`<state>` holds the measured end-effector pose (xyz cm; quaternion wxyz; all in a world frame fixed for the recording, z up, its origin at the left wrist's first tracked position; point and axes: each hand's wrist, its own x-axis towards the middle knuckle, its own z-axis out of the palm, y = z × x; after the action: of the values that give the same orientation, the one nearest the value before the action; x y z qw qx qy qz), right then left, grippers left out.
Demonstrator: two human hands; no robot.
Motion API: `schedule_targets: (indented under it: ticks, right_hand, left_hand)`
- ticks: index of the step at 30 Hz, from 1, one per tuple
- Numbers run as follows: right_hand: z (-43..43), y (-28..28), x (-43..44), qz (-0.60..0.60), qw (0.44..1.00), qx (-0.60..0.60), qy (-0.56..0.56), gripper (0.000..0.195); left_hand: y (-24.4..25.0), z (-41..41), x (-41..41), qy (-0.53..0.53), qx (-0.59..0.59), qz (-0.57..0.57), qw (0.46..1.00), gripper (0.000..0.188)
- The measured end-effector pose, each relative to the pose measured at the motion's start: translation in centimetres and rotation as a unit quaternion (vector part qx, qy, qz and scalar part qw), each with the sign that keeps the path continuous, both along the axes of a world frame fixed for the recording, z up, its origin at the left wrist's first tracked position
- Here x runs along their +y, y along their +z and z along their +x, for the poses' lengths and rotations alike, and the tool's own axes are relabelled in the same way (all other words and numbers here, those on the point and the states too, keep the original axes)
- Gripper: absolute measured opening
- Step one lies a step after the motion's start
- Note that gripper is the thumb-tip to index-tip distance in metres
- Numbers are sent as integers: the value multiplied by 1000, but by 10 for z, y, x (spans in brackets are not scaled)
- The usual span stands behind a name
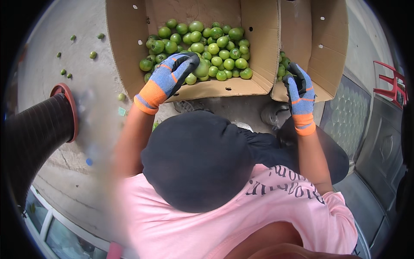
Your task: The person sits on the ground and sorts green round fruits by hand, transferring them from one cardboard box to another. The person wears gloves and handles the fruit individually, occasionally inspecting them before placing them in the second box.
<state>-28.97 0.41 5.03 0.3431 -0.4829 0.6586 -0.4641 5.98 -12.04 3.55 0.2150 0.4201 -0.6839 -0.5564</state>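
Observation:
My left hand [173,73], in a blue, black and orange work glove, reaches over the near wall of a cardboard box [258,42]. Its fingers are closed around a large green tomato [201,68]. Beneath and beyond it, many green tomatoes [223,53] cover the bottom of that box. My right hand [301,85], gloved alike, is above the near edge of a second cardboard box [326,51]. Its thumb and fingers are bent but apart, with nothing visible between them. More green tomatoes [282,66] lie in that second box, partly hidden by the wall and my hand.
Small green fruits [93,55] are scattered on the concrete floor [87,19] at the left. A ribbed dark tube with a red rim [73,113] juts in there. A red plastic chair [389,84] and a grey metal door [385,145] stand at the right.

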Motion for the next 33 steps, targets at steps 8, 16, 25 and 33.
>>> schedule_targets:
  ticks: [8, 16, 25, 33]
  right_hand:
    - [83, 32, -19, -50, 953, 189, 230, 66]
    - [36, 18, -9, 3, 992, 104, 71, 58]
    - [-35, -27, 8, 108, 989, 96, -25, 54]
    - [-34, -44, -7, 131, 971, 196, 42, 62]
  left_hand:
    - [8, -76, 10, -204, 94, 15, 974, 35]
    - [4, -36, -17, -69, -134, -85, 985, 41]
    - [-57, 12, -85, -33, -605, -116, 787, 55]
    - [-46, 26, -79, -16, -602, -122, 789, 54]
